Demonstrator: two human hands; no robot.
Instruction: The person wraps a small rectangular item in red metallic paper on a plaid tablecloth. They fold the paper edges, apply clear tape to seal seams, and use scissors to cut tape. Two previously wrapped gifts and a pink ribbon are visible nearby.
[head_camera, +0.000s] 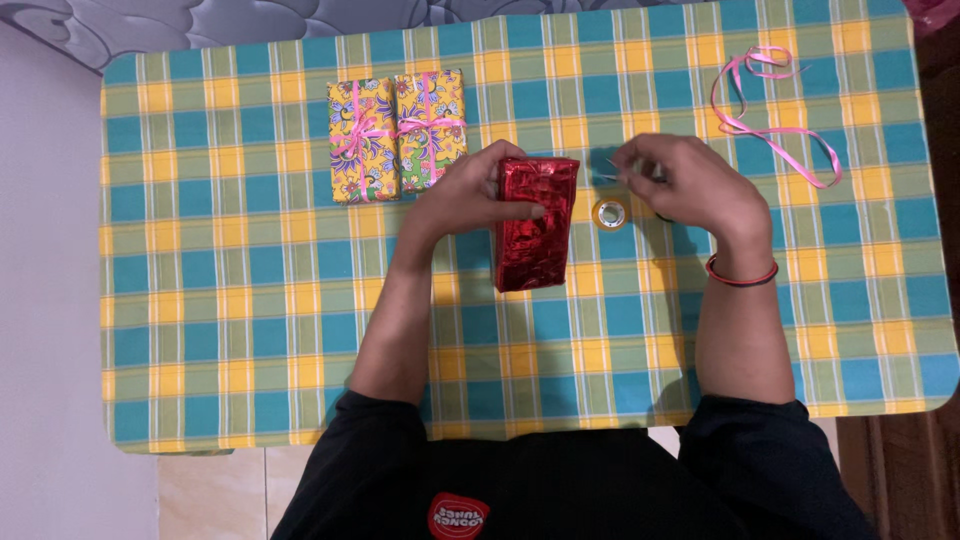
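Note:
A box wrapped in shiny red foil lies on the checked tablecloth in the middle. My left hand grips its far end, thumb across the top face. My right hand hovers just right of the box, fingers pinched on something thin and pale that I cannot make out clearly. A small roll of clear tape lies between the box and my right hand. A red band circles my right wrist.
Two yellow patterned gift boxes tied with pink ribbon lie side by side at the back left. A loose pink ribbon curls at the back right. The table edge runs close to my body.

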